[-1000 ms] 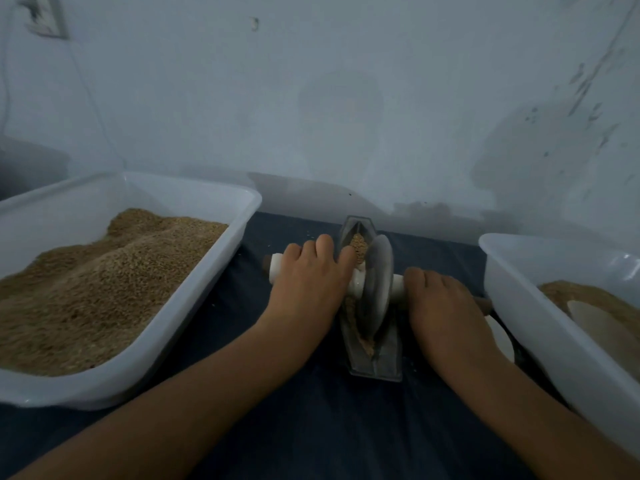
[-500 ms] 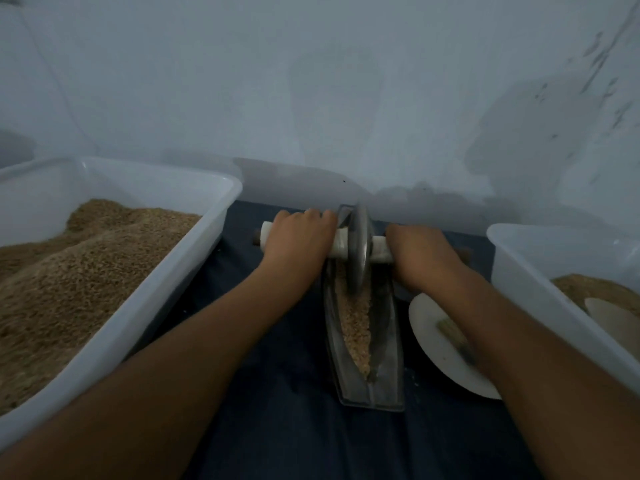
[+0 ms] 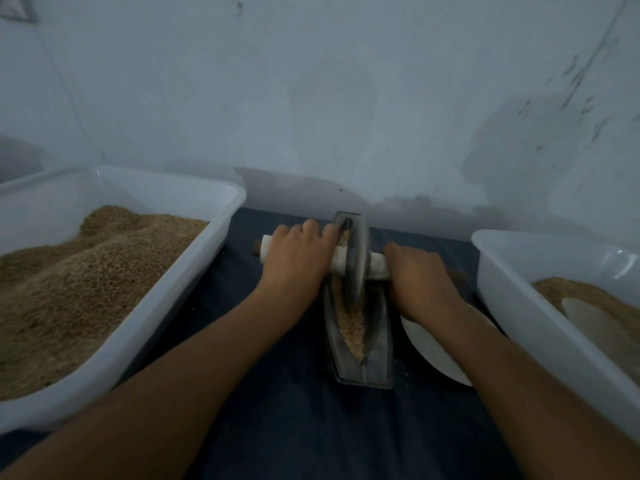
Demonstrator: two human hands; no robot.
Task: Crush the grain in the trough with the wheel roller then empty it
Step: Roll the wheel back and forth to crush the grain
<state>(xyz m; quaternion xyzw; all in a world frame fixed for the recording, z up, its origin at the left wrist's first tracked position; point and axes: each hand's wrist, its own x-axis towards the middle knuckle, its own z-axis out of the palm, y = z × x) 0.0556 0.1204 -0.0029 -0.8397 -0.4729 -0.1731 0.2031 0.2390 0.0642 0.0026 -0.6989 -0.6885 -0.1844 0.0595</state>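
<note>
- Two bare forearms are reaching forward over a dark blue cloth (image 3: 277,427) that is covering the work surface.
- A narrow metal trough (image 3: 375,344) is lying lengthwise on the cloth between the arms, with crushed grain (image 3: 353,327) sitting along its near half.
- A white plate (image 3: 433,351) is lying just right of the trough, partly under the right forearm.
- The wheel roller (image 3: 356,261) is standing upright in the trough toward its far end, its white axle crossing the trough.
- The left hand (image 3: 298,261) is curling its fingers over the axle's left side, gripping it.
- The right hand (image 3: 420,275) is clasping the axle's right side, knuckles up.
- A white tub (image 3: 194,268) on the left is holding a heap of brown grain; another white tub (image 3: 512,292) on the right is holding a lower layer.
- A pale, stained wall (image 3: 329,98) is standing just behind everything.
</note>
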